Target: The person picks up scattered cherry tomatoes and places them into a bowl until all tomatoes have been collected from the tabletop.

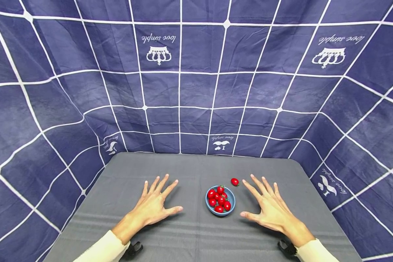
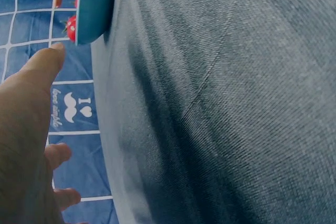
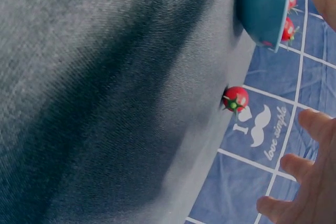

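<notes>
A small blue bowl [image 1: 220, 214] heaped with several red cherry tomatoes [image 1: 218, 209] stands on the grey cloth between the two hands. One loose cherry tomato [image 1: 234, 182] lies behind the bowl to the right; the right wrist view shows this tomato [image 3: 235, 99] with its green stem end. My left hand [image 1: 154, 206] is spread, palm down, left of the bowl and holds nothing. To the bowl's right, my right hand [image 1: 270, 209] is spread too, fingers apart and pointing forward, its index fingertip nearest the loose tomato.
The grey cloth [image 1: 124, 171] covers the tabletop. Navy fabric [image 1: 196, 91] with white grid lines hangs behind it and along both sides. A dark strap sits at the left wrist [image 1: 133, 250] and another at the right wrist [image 1: 286, 247], by the pale sleeves.
</notes>
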`<state>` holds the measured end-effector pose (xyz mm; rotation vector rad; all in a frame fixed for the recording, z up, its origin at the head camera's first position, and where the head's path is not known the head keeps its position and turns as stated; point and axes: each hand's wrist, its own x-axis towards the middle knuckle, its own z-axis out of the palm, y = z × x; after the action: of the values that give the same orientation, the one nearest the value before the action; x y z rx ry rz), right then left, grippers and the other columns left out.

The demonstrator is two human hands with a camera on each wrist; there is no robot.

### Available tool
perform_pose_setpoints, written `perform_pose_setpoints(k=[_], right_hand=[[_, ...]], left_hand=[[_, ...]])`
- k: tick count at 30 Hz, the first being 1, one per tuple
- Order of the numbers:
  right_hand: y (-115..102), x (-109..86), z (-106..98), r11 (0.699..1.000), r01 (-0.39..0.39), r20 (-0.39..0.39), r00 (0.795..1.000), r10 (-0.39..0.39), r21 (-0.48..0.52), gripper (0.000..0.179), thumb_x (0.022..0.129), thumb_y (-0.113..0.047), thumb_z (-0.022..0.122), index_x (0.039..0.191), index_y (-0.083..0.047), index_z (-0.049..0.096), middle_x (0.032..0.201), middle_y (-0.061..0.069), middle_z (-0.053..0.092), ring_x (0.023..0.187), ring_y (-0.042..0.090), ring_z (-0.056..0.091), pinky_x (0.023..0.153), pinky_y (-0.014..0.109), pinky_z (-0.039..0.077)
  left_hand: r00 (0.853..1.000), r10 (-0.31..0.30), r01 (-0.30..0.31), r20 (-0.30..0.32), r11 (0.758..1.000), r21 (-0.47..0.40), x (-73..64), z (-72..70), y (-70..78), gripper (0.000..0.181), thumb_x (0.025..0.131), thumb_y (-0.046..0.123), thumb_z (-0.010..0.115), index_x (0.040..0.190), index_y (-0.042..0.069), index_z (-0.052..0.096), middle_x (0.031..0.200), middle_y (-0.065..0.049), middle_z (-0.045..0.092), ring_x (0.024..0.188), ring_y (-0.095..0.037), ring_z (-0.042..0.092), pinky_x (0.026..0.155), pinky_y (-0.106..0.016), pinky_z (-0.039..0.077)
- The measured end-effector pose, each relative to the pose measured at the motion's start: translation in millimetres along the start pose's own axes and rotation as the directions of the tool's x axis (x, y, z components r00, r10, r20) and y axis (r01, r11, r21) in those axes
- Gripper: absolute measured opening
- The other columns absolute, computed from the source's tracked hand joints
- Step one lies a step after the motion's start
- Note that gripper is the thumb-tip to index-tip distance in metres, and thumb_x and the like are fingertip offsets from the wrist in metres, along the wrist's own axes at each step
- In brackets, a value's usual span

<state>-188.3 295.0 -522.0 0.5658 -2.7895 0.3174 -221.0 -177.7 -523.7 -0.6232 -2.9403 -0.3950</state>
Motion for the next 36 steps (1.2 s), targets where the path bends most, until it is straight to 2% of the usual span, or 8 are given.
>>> perform_pose_setpoints(k=[5,13,21,25,30,33,36], right_hand=[[-0.1,1.9,3.3,1.0,-0.001,0.008,1.0,0.002,-0.025,0.117,0.085,-0.085,0.088,0.182,-0.042,0.039,0.191,0.009,0.038,0.169,0.063,0.039,0.122,0.099,0.027],[0.0,3.3,5.5,0.999,0.006,0.006,1.0,-0.006,-0.037,0.118,0.084,-0.087,0.086,0.182,-0.041,0.04,0.189,0.01,0.04,0.168,0.064,0.041,0.121,0.1,0.029],[0.5,14.8,7.7,0.998,0.057,0.012,0.998,-0.057,-0.022,0.109,0.089,-0.084,0.084,0.177,-0.03,0.051,0.184,0.013,0.049,0.162,0.063,0.051,0.122,0.096,0.035],[1.6,24.6,8.2,0.997,0.077,0.046,0.996,-0.077,0.002,0.095,0.096,-0.074,0.082,0.175,-0.029,0.055,0.183,0.011,0.05,0.162,0.059,0.053,0.124,0.093,0.037],[6.1,37.8,7.9,0.996,0.071,0.096,0.993,-0.075,0.046,0.081,0.101,-0.051,0.081,0.175,-0.027,0.056,0.183,0.01,0.05,0.163,0.056,0.053,0.129,0.087,0.038],[8.8,46.3,8.3,0.996,0.066,0.109,0.991,-0.072,0.064,0.076,0.102,-0.04,0.08,0.173,-0.024,0.058,0.181,0.013,0.054,0.16,0.053,0.057,0.126,0.08,0.046],[10.5,54.8,10.4,0.995,0.059,0.119,0.991,-0.068,0.081,0.072,0.102,-0.033,0.08,0.171,-0.024,0.061,0.177,0.014,0.058,0.155,0.047,0.062,0.117,0.074,0.057]], left_hand=[[0.999,-0.027,0.027,0.029,1.0,0.007,-0.9,1.1,0.4,0.108,0.094,0.096,0.066,0.18,0.034,0.045,0.192,-0.016,0.035,0.177,-0.056,0.031,0.134,-0.093,0.018],[0.998,-0.043,0.043,0.049,0.999,0.013,-2.0,4.7,1.0,0.113,0.092,0.098,0.065,0.182,0.034,0.042,0.193,-0.018,0.032,0.177,-0.057,0.028,0.133,-0.094,0.016],[0.998,-0.033,0.033,0.047,0.999,-0.002,2.4,5.3,5.6,0.113,0.092,0.098,0.066,0.182,0.032,0.042,0.192,-0.017,0.034,0.178,-0.055,0.028,0.134,-0.093,0.015],[0.999,-0.025,0.025,0.045,1.0,-0.007,4.8,6.1,10.7,0.113,0.092,0.097,0.066,0.182,0.033,0.042,0.192,-0.016,0.034,0.178,-0.055,0.028,0.136,-0.092,0.016],[0.999,-0.013,0.013,0.033,1.0,-0.01,6.8,9.7,18.0,0.112,0.092,0.096,0.068,0.181,0.033,0.044,0.191,-0.016,0.037,0.177,-0.054,0.031,0.136,-0.09,0.017],[1.0,-0.005,0.005,0.031,1.0,-0.014,7.3,12.1,22.8,0.112,0.092,0.096,0.068,0.181,0.033,0.044,0.191,-0.015,0.038,0.177,-0.054,0.032,0.136,-0.09,0.018],[1.0,0.001,0.0,0.029,1.0,-0.019,8.0,13.7,28.1,0.111,0.091,0.096,0.069,0.18,0.033,0.045,0.19,-0.014,0.039,0.176,-0.053,0.034,0.137,-0.089,0.019]])
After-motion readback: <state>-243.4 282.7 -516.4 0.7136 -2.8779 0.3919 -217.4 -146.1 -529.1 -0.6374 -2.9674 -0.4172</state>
